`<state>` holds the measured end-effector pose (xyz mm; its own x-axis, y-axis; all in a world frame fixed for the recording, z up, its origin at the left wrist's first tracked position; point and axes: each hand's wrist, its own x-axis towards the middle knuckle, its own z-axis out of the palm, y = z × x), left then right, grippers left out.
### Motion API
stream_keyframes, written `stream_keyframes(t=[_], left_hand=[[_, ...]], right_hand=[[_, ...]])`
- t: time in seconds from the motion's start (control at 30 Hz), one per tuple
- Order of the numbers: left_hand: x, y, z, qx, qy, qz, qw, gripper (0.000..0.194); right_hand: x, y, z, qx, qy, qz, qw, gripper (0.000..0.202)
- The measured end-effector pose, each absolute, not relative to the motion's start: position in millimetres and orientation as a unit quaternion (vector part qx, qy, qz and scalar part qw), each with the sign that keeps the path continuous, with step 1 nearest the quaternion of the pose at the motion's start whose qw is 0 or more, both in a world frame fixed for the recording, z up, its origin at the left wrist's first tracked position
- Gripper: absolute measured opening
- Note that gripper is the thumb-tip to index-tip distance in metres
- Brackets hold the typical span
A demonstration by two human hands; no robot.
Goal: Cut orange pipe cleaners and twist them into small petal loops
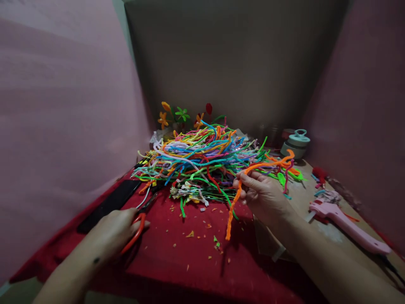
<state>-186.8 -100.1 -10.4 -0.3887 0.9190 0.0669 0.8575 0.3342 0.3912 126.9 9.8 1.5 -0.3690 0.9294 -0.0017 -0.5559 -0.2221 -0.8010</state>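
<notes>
My right hand (261, 192) pinches an orange pipe cleaner (233, 213) between thumb and fingers. One end hangs down over the red cloth, and orange stems also stretch off to the upper right. At the left, my left hand (115, 232) is closed around scissors (136, 236) with red-orange handles, their dark blades pointing away from me. Beyond both hands lies a big heap of many-coloured pipe cleaners (202, 152). A bundle of pale-tipped thin stems (193, 193) rests at its front edge.
A black phone-like slab (109, 206) lies at the left. A pink glue gun (351, 226) and a mint-green lidded container (295, 143) are at the right. Fuzzy flowers (182, 114) stand behind the heap. Small scraps dot the red cloth (177, 266).
</notes>
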Motion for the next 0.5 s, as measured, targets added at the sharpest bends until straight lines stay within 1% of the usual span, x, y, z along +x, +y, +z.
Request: stream_keyframes(t=[0.07, 0.17, 0.27, 0.37, 0.5], left_hand=[[-181.1, -85.6, -10.5, 0.573, 0.815, 0.053, 0.066, 0.033], [-167.4, -64.9, -6.8, 0.595, 0.802, -0.038, 0.05, 0.04], [-155.0, -50.7, -3.4, 0.591, 0.803, -0.081, 0.015, 0.042], [-151.4, -46.8, -1.8, 0.595, 0.798, -0.088, -0.028, 0.038], [-157.2, -54.7, 3.2, 0.615, 0.781, -0.104, -0.021, 0.034]], right_hand=[[126.2, 11.1, -0.8, -0.253, -0.375, 0.739, 0.5, 0.017], [126.7, 13.5, -3.9, -0.246, -0.379, 0.738, 0.5, 0.016], [128.1, 15.1, -5.4, -0.24, -0.382, 0.736, 0.505, 0.016], [128.4, 15.7, -6.0, -0.238, -0.389, 0.732, 0.506, 0.017], [126.5, 15.3, -6.1, -0.239, -0.383, 0.742, 0.496, 0.016]])
